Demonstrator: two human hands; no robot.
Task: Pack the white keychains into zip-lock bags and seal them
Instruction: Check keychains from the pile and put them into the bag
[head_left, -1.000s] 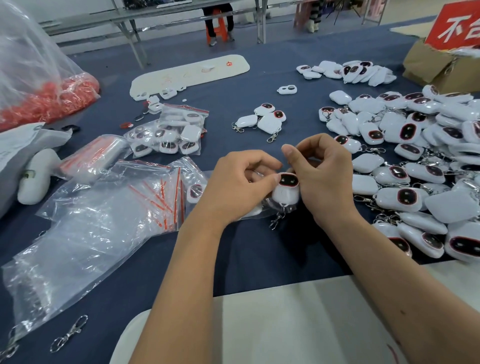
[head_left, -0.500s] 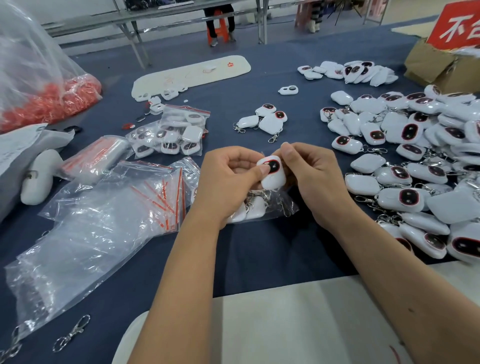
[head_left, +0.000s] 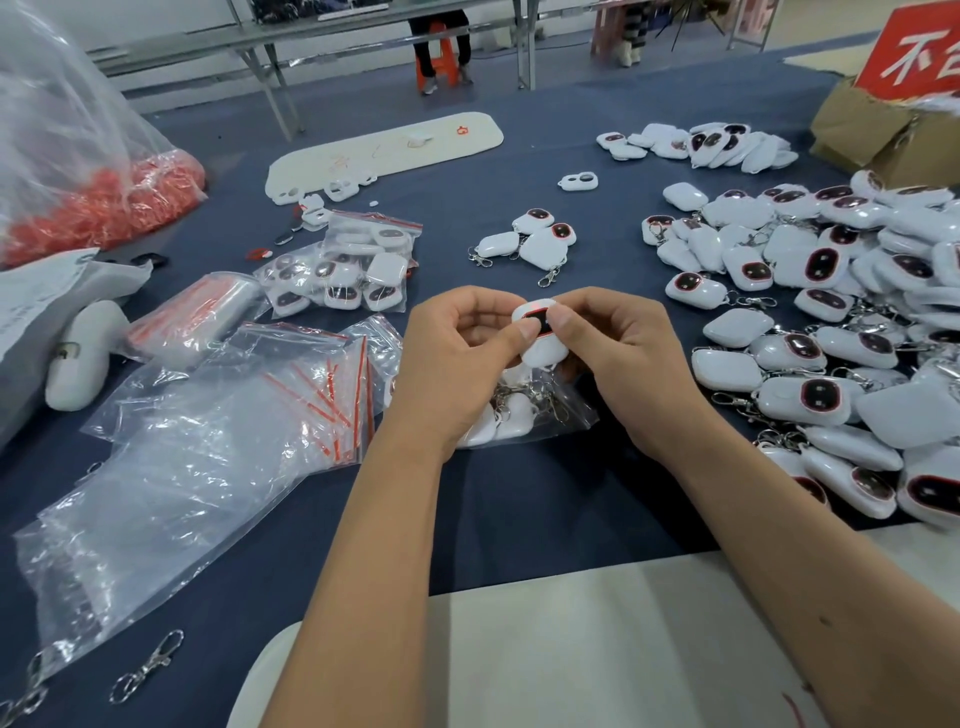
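Observation:
A white keychain (head_left: 540, 345) with a dark red-rimmed face is pinched between the thumbs and fingers of my left hand (head_left: 457, 358) and my right hand (head_left: 618, 358), at the mouth of a clear zip-lock bag (head_left: 561, 410). The bag hangs below the hands onto the blue table and holds several white keychains with metal clasps. A large heap of loose white keychains (head_left: 831, 332) covers the right side of the table. Two filled, sealed bags (head_left: 358, 270) lie at the left centre.
A pile of clear zip-lock bags with red strips (head_left: 234, 431) lies at my left. A small cluster of keychains (head_left: 530, 239) sits beyond my hands. A big bag of red parts (head_left: 78, 202) is far left, a cardboard box (head_left: 883, 130) far right, loose metal clasps (head_left: 148, 667) near the front edge.
Both hands lifted the keychain from low by the bag up to the bag's mouth and now pinch it at its top. The bag has shifted slightly under the hands.

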